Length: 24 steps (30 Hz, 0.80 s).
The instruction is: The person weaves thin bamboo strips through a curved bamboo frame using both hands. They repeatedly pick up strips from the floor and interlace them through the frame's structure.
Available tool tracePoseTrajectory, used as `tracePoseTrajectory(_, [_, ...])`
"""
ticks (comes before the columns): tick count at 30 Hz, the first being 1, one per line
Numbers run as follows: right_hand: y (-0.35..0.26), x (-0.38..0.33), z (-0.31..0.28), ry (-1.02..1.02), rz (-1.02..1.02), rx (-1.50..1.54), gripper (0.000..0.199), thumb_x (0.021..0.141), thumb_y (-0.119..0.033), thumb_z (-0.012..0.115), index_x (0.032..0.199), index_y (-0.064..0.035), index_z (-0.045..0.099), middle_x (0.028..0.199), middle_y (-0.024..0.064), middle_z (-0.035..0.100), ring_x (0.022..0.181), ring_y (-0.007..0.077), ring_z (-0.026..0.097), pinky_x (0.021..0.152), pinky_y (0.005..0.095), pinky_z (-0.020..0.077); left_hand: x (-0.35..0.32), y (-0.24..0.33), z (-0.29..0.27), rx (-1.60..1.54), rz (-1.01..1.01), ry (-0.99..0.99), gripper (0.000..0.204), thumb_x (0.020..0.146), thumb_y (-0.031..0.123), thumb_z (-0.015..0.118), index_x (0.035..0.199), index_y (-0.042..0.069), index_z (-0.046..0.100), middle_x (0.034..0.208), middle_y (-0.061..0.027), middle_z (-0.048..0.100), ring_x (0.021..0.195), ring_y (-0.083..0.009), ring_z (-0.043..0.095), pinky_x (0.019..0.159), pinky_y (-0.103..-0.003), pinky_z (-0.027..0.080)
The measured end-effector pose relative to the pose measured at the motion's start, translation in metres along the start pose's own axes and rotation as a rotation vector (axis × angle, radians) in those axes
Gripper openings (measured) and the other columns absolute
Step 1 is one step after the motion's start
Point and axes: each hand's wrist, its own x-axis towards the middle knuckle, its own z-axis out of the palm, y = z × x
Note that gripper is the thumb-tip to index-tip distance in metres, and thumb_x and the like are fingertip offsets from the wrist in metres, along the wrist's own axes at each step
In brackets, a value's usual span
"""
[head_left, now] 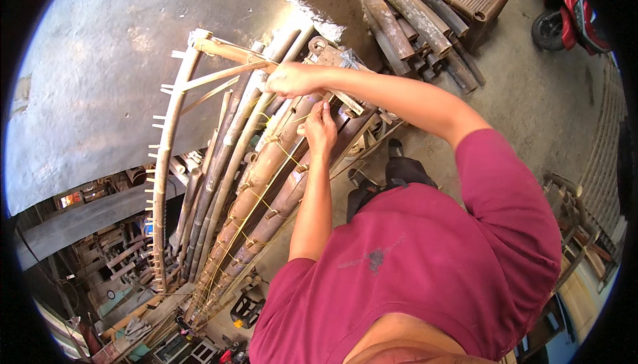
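Observation:
My left hand is at the upper end of two thick brown bamboo poles, its thumb and fingers pinched together on a thin yellow cord. More of this cord runs along the poles and loops around short pegs set in them. Just beyond, my right hand is closed, with its arm reaching across from the right; what lies inside its fingers is hidden. Close to that fist is the end of an angled wooden bar, which joins a curved bamboo piece with a row of pale pegs.
Several long bamboo poles lean beside the grey wall. A stack of thick bamboo lengths lies on the concrete floor at the far side. At the far right stands a red motorbike. Mixed pieces and tools crowd the lower left.

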Motion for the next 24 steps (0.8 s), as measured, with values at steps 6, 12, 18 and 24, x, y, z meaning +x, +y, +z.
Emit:
tracePoseTrajectory(6, [0.097,-0.178,0.054,-0.144,-0.112,-0.511,0.041,0.094,-0.028,0.048,0.067,0.0024,0.057,0.068,0.0243,0.059,0.06,0.0427,0.055,0.063,0.0512,0.0445,0.002,0.016,0.002,0.11,-0.031,0.039,0.025,0.099,0.028,0.049,0.1,0.012,0.067,0.089,-0.0153,0.069,0.082,-0.0316,0.064,0.082,-0.046,0.033])
tracePoseTrajectory(12, [0.106,-0.185,0.087,0.154,-0.019,-0.507,0.039,0.091,-0.028,0.053,0.066,0.0009,0.06,0.068,0.0226,0.06,0.066,0.041,0.06,0.064,0.0494,0.0466,0.124,0.02,-0.047,-0.781,0.057,0.132,0.022,0.101,0.018,0.051,0.102,0.001,0.065,0.064,-0.0002,0.056,0.058,-0.0069,0.05,0.054,-0.025,0.042])
tracePoseTrajectory(18, [0.096,-0.167,0.158,0.218,-0.025,-0.75,0.022,0.085,-0.02,0.056,0.074,-0.0022,0.064,0.079,0.0176,0.066,0.077,0.0363,0.063,0.075,0.0456,0.0491,0.147,-0.09,-0.049,-0.048,0.078,0.038,0.034,0.093,0.028,0.056,0.1,-0.004,0.066,0.09,-0.0197,0.071,0.089,-0.0352,0.068,0.08,-0.045,0.05])
tracePoseTrajectory(24, [0.104,-0.131,0.342,-0.272,0.083,0.251,0.036,0.097,-0.032,0.053,0.122,-0.0064,0.06,0.121,0.0102,0.063,0.114,0.0226,0.059,0.097,0.0364,0.0454,-0.018,-0.153,-0.22,0.288,0.114,0.211,0.034,0.095,0.023,0.049,0.111,-0.004,0.063,0.099,-0.0253,0.068,0.096,-0.041,0.065,0.083,-0.046,0.051])
